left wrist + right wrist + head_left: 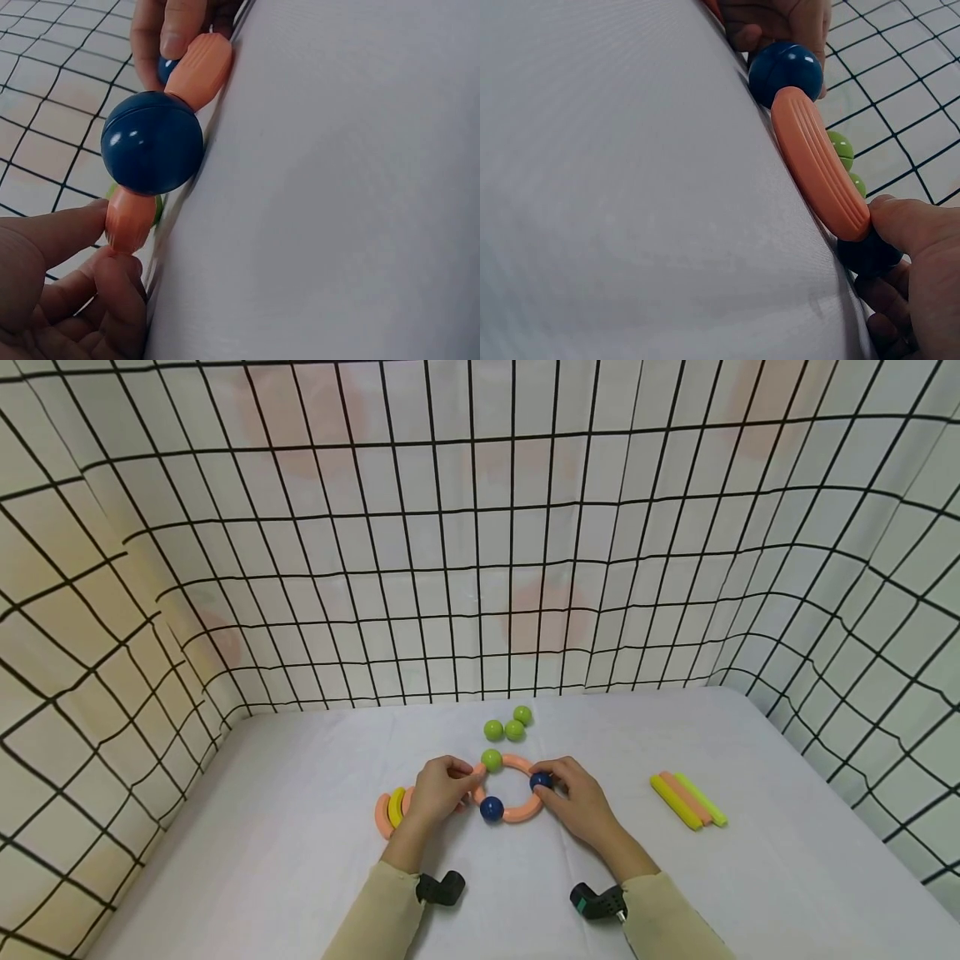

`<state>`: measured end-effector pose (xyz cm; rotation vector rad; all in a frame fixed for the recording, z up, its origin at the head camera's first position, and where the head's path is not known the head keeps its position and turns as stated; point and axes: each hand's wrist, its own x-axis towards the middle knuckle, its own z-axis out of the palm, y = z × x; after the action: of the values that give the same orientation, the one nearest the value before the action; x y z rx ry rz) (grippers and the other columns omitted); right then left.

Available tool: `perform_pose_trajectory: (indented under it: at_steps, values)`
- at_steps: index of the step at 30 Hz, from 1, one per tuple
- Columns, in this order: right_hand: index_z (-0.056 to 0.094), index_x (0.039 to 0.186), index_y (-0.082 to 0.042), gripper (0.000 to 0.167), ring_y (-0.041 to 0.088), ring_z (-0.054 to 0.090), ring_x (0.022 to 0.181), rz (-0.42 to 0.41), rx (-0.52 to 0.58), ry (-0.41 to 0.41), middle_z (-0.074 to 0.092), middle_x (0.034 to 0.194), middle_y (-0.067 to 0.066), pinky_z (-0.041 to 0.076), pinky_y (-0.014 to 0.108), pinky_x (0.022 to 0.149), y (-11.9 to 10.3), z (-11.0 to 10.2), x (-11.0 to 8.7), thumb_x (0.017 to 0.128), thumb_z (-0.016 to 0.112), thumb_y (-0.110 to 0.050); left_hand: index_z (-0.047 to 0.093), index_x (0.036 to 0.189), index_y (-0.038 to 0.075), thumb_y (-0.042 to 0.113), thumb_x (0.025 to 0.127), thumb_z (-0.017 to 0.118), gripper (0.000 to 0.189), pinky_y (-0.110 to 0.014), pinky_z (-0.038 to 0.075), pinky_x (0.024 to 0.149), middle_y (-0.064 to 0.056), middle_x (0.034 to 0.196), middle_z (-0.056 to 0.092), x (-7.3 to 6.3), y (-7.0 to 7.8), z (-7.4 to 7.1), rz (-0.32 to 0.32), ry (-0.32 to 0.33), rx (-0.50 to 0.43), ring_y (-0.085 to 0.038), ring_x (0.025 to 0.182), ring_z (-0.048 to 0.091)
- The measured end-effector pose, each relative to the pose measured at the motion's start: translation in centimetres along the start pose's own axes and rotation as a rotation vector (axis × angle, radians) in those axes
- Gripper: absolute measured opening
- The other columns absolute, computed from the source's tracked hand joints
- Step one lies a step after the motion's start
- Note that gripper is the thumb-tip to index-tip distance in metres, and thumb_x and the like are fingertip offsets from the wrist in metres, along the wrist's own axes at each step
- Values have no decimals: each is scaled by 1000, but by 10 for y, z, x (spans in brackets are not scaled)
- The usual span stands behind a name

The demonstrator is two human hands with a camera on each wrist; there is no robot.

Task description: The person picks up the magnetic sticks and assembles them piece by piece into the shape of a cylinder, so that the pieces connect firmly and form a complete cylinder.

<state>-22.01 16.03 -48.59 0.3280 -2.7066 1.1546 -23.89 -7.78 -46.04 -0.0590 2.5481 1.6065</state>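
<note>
A ring of orange curved rods (522,812) joined by balls lies between the hands on the white table. A green ball (491,760) sits at its far left, one blue ball (492,809) at the near side and another blue ball (541,782) at the right. My left hand (438,787) pinches the orange curved rod (129,220) on the ring's left side between thumb and fingers. The right hand (577,802) grips the right-hand blue ball (869,253), its thumb beside the end of the near orange rod (819,165).
Several loose green balls (514,730) lie beyond the ring. Curved orange and yellow rods (395,807) are lined up left of my left hand, partly hidden by it. Three straight rods (687,800) lie at the right. Black-grid netting (472,568) surrounds the table's back and sides.
</note>
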Motion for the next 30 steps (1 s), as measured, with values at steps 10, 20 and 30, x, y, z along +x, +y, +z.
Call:
perform_pose_trajectory:
  at_steps: [10, 20, 30]
  values:
    - [68, 119, -23, 28, 13, 58, 100, 11, 6, -11, 62, 114, -2, 49, 34, 88, -3, -1, 0, 92, 72, -20, 68, 103, 6, 24, 90, 75, 23, -22, 47, 51, -4, 85, 64, -2, 2, -1, 9, -4, 43, -12, 56, 53]
    - [68, 120, -23, 29, 14, 57, 100, 15, -9, -17, 62, 115, -1, 49, 36, 88, -3, -1, 1, 92, 72, -20, 66, 103, 8, 23, 91, 74, 22, -21, 44, 49, -4, 82, 60, -3, 4, -1, 7, -5, 61, -11, 53, 50]
    - [66, 126, -23, 33, 13, 54, 95, -6, -39, -87, 62, 116, 2, 47, 35, 86, -3, -7, 2, 93, 69, -16, 66, 105, 6, 21, 91, 73, 22, -21, 44, 49, -4, 82, 59, -4, 3, -1, 35, -7, 69, -11, 52, 51]
